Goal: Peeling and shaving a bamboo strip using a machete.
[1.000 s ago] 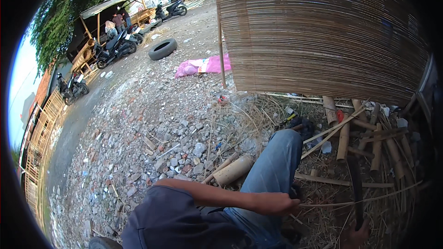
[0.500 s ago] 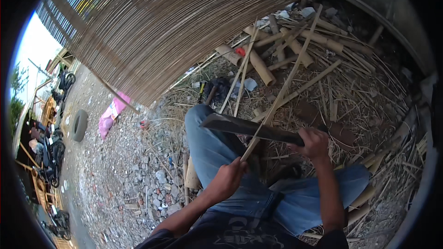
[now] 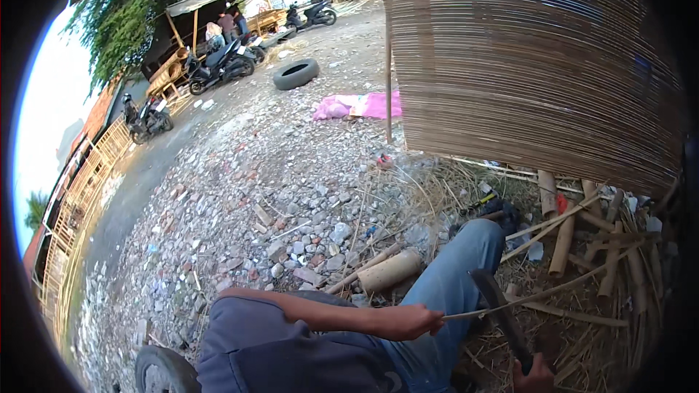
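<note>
Closed round the near end of a long, thin bamboo strip [image 3: 559, 294], my left hand [image 3: 415, 322] is beside my bent, jeans-covered left knee. The strip runs off to the right and bows slightly. My right hand [image 3: 534, 376], at the lower edge, grips the handle of a machete [image 3: 502, 313]. Its dark, broad blade points up and left, crossing the strip a short way from my left hand. Whether the edge touches the strip I cannot tell.
A slatted bamboo screen [image 3: 531, 65] hangs at the upper right, above cut bamboo pieces [image 3: 562, 246]. A thick bamboo section [image 3: 391, 271] lies left of my knee. Farther off are gravel, a pink sack [image 3: 357, 106], a tyre [image 3: 296, 74], motorbikes [image 3: 220, 62] and people [image 3: 227, 27] under a shelter.
The view has swung left, showing more of the yard. My left arm now stretches across to the right with the strip. Both hands keep their holds.
</note>
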Demonstrator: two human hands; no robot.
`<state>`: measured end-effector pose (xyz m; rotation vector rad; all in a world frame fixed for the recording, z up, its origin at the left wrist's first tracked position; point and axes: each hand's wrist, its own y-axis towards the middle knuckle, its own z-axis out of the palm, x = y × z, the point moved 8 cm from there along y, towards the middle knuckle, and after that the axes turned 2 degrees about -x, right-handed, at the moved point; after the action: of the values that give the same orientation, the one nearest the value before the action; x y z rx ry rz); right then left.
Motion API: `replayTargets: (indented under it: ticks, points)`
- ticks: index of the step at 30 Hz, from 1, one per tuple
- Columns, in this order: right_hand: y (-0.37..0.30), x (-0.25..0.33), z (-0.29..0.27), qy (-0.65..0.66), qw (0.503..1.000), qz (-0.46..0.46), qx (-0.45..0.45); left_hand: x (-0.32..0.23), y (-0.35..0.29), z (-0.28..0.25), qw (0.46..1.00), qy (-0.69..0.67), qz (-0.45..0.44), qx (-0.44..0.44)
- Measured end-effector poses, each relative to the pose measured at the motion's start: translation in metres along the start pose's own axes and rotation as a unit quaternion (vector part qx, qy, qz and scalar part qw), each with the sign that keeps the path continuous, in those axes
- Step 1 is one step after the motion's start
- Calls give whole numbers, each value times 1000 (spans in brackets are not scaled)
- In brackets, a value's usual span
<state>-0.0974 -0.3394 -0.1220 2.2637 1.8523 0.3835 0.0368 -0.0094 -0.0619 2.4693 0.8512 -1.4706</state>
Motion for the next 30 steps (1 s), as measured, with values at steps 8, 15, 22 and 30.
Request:
replayTargets:
  ticks: [8, 15, 22, 30]
  points:
    - [12, -43, -21, -70, 986, 139, -54, -12, 2, -1, 998, -13, 32, -47]
    - [15, -59, -13, -113, 989, 99, 9, -19, 18, 5, 999, -10, 50, -7]
    - [2, -57, -21, -85, 975, 202, 23, -20, 39, 16, 997, 23, 68, 21]
    - [-9, -111, -40, -49, 954, 294, -21, -25, 31, 20, 997, 4, 71, 40]
